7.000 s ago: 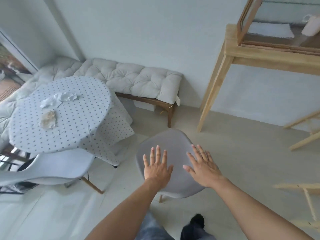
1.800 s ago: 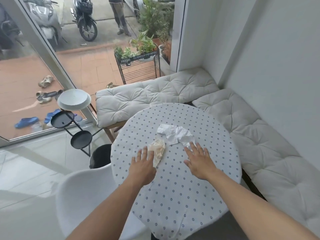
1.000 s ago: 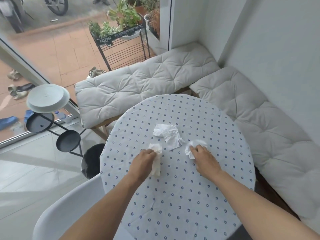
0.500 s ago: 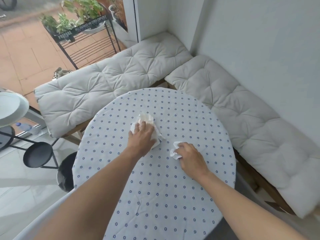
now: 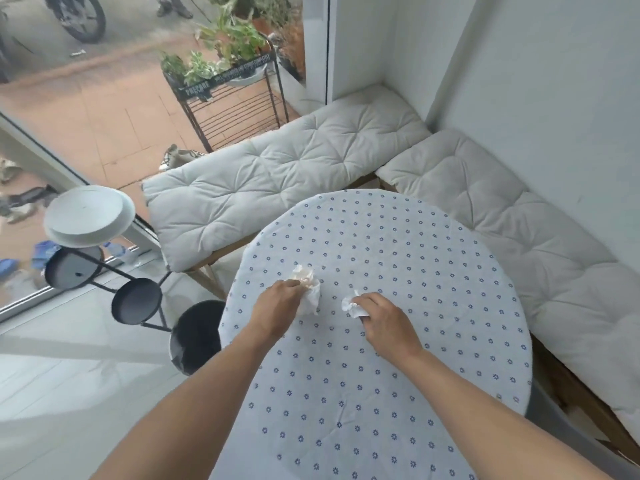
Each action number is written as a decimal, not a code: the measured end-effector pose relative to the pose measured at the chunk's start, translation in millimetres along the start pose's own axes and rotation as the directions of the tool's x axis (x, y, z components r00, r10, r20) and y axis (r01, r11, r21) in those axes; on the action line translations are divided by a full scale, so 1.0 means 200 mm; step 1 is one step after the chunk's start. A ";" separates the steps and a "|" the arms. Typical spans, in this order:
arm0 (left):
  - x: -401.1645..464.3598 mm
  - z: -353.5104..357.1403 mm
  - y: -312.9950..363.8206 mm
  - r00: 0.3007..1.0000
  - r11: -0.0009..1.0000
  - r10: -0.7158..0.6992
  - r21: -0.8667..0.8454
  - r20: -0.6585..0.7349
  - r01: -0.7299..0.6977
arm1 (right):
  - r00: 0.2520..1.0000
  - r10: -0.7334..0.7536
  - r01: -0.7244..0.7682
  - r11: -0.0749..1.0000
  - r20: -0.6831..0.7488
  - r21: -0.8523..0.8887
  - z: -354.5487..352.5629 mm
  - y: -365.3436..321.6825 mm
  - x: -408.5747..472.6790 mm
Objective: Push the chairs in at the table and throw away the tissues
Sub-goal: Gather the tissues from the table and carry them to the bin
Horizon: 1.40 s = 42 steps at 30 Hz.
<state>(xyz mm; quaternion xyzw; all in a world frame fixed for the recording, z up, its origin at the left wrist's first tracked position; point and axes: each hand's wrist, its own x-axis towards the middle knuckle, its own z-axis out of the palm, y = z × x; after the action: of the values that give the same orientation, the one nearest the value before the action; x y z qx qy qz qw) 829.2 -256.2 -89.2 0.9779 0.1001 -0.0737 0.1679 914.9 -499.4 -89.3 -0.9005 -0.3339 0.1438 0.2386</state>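
Your left hand is closed around a crumpled white and beige-stained tissue wad, and your right hand is clenched on a smaller crumpled white tissue; both hands are over the round table covered with a white cloth printed with small blue flowers, left of its centre. A round black waste bin stands on the pale floor just beside the table's left edge, near the black three-tray metal stand. Two tufted cream bench cushions line the corner behind the table.
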 end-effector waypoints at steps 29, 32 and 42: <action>-0.64 0.70 -2.16 0.957 0.970 -0.231 -0.032 0.173 0.240 | 0.849 -0.098 0.251 0.939 0.519 -0.233 2.03 -1.28 0.77; -0.56 1.01 -2.29 0.953 0.975 -0.207 -0.038 0.221 0.220 | 0.817 -0.076 0.276 0.922 0.572 -0.273 2.29 -1.13 0.87; -0.38 1.60 -2.50 0.852 0.962 -0.263 0.059 0.453 0.265 | 0.692 0.132 0.250 0.878 0.709 -0.408 2.82 -0.84 1.02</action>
<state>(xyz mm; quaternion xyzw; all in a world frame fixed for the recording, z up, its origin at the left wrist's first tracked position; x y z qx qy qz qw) 610.7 83.9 -530.9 0.9096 0.1911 -0.3234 0.1776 739.2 -63.2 -498.1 -0.7897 -0.4543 0.3900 -0.1342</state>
